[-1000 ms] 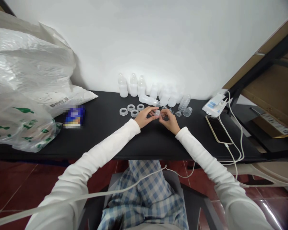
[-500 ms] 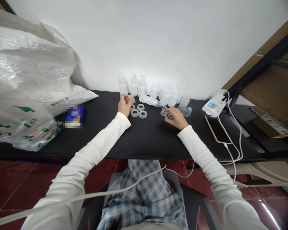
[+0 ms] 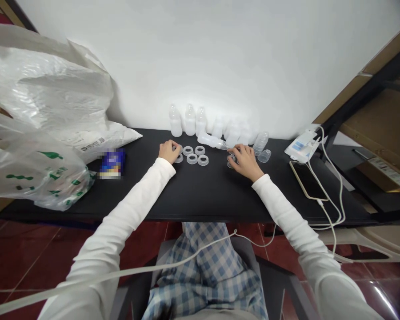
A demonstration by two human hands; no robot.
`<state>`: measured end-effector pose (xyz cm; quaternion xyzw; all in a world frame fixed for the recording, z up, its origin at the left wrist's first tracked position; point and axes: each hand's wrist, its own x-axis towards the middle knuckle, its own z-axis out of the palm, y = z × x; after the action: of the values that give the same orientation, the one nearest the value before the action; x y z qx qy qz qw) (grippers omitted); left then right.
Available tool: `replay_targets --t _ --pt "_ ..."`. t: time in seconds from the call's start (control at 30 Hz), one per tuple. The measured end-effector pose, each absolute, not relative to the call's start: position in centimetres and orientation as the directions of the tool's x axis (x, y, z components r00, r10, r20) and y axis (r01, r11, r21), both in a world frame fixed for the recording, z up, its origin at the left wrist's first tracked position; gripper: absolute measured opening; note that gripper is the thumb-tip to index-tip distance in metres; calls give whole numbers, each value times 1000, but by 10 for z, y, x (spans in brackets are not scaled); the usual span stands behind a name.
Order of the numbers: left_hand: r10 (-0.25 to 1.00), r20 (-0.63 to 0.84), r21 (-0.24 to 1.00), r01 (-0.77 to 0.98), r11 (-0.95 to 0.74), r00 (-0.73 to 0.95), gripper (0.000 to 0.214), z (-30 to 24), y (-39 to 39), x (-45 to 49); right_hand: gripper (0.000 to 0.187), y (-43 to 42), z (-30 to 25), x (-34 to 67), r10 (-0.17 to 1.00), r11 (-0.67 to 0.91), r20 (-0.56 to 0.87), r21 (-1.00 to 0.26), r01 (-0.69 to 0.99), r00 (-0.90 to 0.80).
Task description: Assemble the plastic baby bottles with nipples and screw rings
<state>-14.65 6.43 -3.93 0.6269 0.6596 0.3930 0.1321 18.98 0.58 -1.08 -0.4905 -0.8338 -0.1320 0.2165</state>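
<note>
My left hand (image 3: 168, 151) rests on the black table (image 3: 200, 195) with fingers curled over a clear plastic ring (image 3: 178, 158) at the left end of a group of rings (image 3: 195, 155). My right hand (image 3: 245, 161) lies with fingers bent over small clear parts (image 3: 231, 160); what it grips is hidden. A row of translucent bottles (image 3: 190, 120) stands against the wall, and one bottle (image 3: 211, 141) lies on its side between my hands. Stacked clear caps (image 3: 260, 142) and a single cap (image 3: 265, 155) sit right of my right hand.
Large plastic bags (image 3: 43, 129) fill the table's left side, with a blue packet (image 3: 111, 163) beside them. A phone (image 3: 307, 180), a white charger box (image 3: 302, 146) and cables (image 3: 330, 191) lie at the right. A wooden shelf frame (image 3: 376, 111) stands further right.
My hands parted from the middle. The left hand went left to the rings and came down onto the table; the right hand moved right onto the small clear parts.
</note>
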Motion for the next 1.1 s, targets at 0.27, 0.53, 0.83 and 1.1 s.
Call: replay_targets --t 0.27,0.53,0.83,1.1 --pt "853 483 421 802 -423 196 36 -23 43 -109 40 62 1 154 800 426 459 19 905 -386" --pt "836 350 337 776 -533 422 40 -37 31 -91 27 61 -8 140 782 447 454 72 892 -428" --pt "841 342 354 771 -529 420 52 -26 20 -106 26 45 6 138 739 481 655 -351 803 -156" --pt "628 704 390 558 -733 332 60 -22 38 -65 25 55 -6 144 754 501 623 -752 429 211"
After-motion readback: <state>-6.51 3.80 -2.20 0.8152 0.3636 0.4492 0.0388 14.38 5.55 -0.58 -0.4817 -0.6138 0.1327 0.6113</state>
